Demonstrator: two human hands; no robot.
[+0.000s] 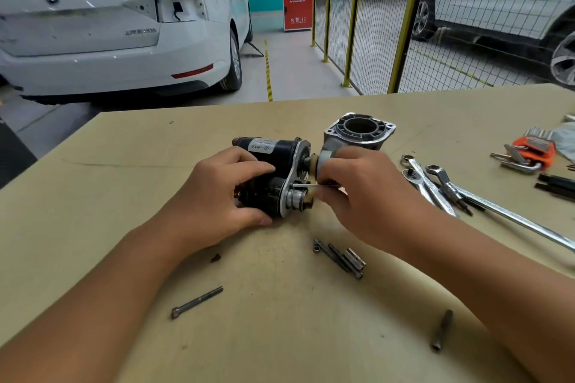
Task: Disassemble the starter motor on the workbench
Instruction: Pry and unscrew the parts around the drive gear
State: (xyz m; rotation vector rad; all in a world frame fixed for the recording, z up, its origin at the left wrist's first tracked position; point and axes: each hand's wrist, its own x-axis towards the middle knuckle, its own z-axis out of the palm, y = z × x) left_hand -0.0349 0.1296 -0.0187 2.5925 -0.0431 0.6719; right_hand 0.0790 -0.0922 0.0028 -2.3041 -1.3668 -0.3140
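Head view: the starter motor [273, 177] lies on the tabletop [280, 320], the left hand [224, 196] curled around its black body. The right hand [357, 193] pinches a thin pin [306, 186] at the plate — it could slip and roll away between the loose bolts [339, 258].

Even, soft indoor light fills the scene, fairly bright, with only faint shadows under the forearms and tools on the desk [280, 336]. The white car [118, 28] shows mild glare on its paint. Wide-angle distortion bends the desk edge and fence posts [407, 19]. The whole frame is slightly soft, with compression smear.
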